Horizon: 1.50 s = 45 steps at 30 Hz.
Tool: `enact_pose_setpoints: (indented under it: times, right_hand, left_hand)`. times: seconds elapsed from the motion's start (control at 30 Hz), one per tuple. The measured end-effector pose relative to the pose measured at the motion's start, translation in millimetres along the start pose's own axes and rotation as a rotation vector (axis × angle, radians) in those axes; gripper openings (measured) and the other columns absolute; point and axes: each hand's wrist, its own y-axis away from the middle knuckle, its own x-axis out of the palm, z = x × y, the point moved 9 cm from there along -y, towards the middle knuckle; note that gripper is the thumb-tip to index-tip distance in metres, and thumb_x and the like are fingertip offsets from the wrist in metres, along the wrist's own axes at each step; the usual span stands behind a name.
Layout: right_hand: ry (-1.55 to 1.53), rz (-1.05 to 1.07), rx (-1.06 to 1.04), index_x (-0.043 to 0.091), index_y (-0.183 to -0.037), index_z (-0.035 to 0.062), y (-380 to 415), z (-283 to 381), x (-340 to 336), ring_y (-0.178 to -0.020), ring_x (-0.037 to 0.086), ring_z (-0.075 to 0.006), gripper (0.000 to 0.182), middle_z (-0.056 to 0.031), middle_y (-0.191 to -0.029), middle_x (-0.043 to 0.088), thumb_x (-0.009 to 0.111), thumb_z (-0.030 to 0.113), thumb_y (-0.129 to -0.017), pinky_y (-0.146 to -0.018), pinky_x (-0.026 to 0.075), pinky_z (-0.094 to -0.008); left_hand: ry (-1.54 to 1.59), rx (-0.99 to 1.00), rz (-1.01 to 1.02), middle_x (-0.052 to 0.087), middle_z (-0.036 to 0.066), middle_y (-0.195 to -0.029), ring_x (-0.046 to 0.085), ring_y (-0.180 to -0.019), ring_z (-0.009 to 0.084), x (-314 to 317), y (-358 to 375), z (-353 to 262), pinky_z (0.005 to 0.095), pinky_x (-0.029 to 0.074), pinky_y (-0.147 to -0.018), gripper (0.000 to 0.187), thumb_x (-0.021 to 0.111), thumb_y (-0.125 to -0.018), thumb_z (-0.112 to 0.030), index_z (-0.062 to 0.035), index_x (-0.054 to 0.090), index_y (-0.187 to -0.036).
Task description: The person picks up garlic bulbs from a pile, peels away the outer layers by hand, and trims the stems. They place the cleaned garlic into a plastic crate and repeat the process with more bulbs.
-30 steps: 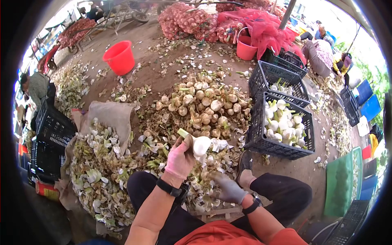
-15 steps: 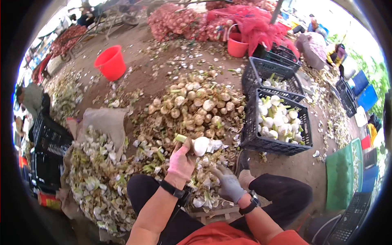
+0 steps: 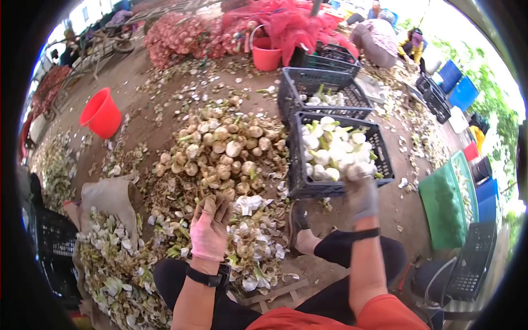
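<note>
My right hand point(image 3: 362, 193), in a grey glove, reaches over the near rim of a black crate point(image 3: 295, 165) and is closed on a white peeled bulb point(image 3: 356, 171). The crate holds many peeled white bulbs with green stems point(image 3: 330, 146). In a pink glove, my left hand point(image 3: 210, 228) hangs with fingers spread and nothing in it. It is over loose husks, just short of the heap of unpeeled brown bulbs point(image 3: 220, 146). Both of my knees show at the bottom of the view.
A second black crate point(image 3: 322, 88) with a few bulbs stands behind the first. Husk waste point(image 3: 110, 258) lies on sacking at left. A red bucket point(image 3: 100, 114), red mesh sacks point(image 3: 181, 33), a green crate point(image 3: 443, 209) and crouching people point(image 3: 379, 38) surround the spot.
The peeled bulb left my left hand; my right hand rose from my knee and carried it to the crate. My left hand opened and dropped toward the heap. The view swung right.
</note>
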Motion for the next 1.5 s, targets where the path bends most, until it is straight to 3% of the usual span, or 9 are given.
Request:
enact_pose_setpoints:
  times: [0.17,0.3,0.43,0.57,0.67,0.8,0.97,1.23,1.5]
  right_hand:
    - [0.001,-0.085,0.098,0.055,-0.117,0.0065,-38,-32,-9,-0.093,0.064,-0.0230,0.024,-0.0078,-0.100,0.067,0.054,0.018,-0.096,-0.080,0.053,-0.0319]
    - [0.698,0.360,0.363,0.057,-0.118,-0.0012,1,-186,66,-0.096,0.064,-0.0216,0.029,-0.0133,-0.102,0.067,0.058,0.012,-0.092,-0.081,0.052,-0.0319]
    - [1.553,0.491,-0.050,0.060,-0.118,0.0031,-33,-312,65,-0.099,0.064,-0.0309,0.037,-0.0174,-0.109,0.067,0.064,0.014,-0.083,-0.085,0.050,-0.0377]
    - [1.630,0.175,-0.116,0.064,-0.113,0.0100,-59,-364,67,-0.102,0.060,-0.0381,0.035,-0.0201,-0.105,0.066,0.063,0.018,-0.079,-0.089,0.047,-0.0429]
    - [1.547,0.334,0.167,0.064,-0.113,0.0067,-57,-392,57,-0.093,0.063,-0.0371,0.037,-0.0207,-0.101,0.067,0.067,0.018,-0.078,-0.082,0.049,-0.0416]
    - [1.041,0.343,0.413,0.066,-0.102,-0.0027,-1,-366,70,-0.073,0.061,-0.0152,0.033,-0.0095,-0.090,0.069,0.071,0.026,-0.086,-0.067,0.049,-0.0288]
    - [0.559,0.491,0.563,0.065,-0.093,0.0030,90,-272,150,-0.064,0.052,-0.0056,0.030,0.0022,-0.074,0.060,0.064,0.033,-0.091,-0.058,0.042,-0.0219]
    - [0.291,0.425,0.422,0.063,-0.106,0.0019,131,-209,182,-0.080,0.055,-0.0056,0.026,0.0012,-0.092,0.064,0.064,0.024,-0.092,-0.070,0.045,-0.0214]
    - [0.556,0.577,0.295,0.062,-0.108,-0.0009,153,-167,193,-0.080,0.053,-0.0042,0.018,0.0022,-0.092,0.063,0.059,0.011,-0.094,-0.070,0.045,-0.0211]
  left_hand:
    - [-0.034,-0.040,-0.050,0.066,0.003,-0.101,0.062,-0.100,0.0207,2,9,-4,0.0377,0.049,-0.090,0.015,0.061,-0.093,-0.021,-0.0095,0.061,-0.103]
    - [-0.078,-0.013,-0.133,0.064,0.007,-0.100,0.062,-0.095,0.0223,-5,11,-11,0.0375,0.049,-0.088,0.018,0.059,-0.093,-0.020,-0.0059,0.059,-0.104]
    - [-0.164,-0.093,-0.228,0.063,0.010,-0.100,0.062,-0.094,0.0240,-14,11,-10,0.0392,0.049,-0.089,0.018,0.060,-0.091,-0.018,-0.0040,0.057,-0.102]
    - [-0.230,-0.160,-0.256,0.064,0.012,-0.100,0.062,-0.097,0.0256,-24,8,-12,0.0410,0.049,-0.092,0.015,0.059,-0.090,-0.011,-0.0021,0.058,-0.102]
    - [-0.289,-0.189,-0.278,0.064,0.012,-0.100,0.063,-0.096,0.0232,-31,3,-21,0.0376,0.048,-0.093,0.017,0.059,-0.089,-0.010,-0.0018,0.058,-0.104]
    - [-0.803,-0.041,-0.116,0.059,0.011,-0.116,0.059,-0.105,0.0208,-36,-9,-36,0.0329,0.045,-0.097,0.036,0.065,-0.083,-0.006,0.0010,0.055,-0.117]
    - [-1.499,0.225,0.075,0.044,0.016,-0.135,0.044,-0.126,0.0312,-17,-4,-32,0.0342,0.038,-0.106,0.067,0.070,-0.069,0.003,-0.0058,0.049,-0.131]
    - [-1.243,0.635,0.097,0.055,0.014,-0.120,0.056,-0.111,0.0286,29,37,-47,0.0343,0.045,-0.097,0.061,0.071,-0.063,0.011,-0.0022,0.053,-0.120]
    - [-1.068,0.402,0.118,0.057,0.010,-0.121,0.058,-0.108,0.0189,8,39,-38,0.0285,0.047,-0.095,0.063,0.079,-0.070,0.001,-0.0002,0.050,-0.126]
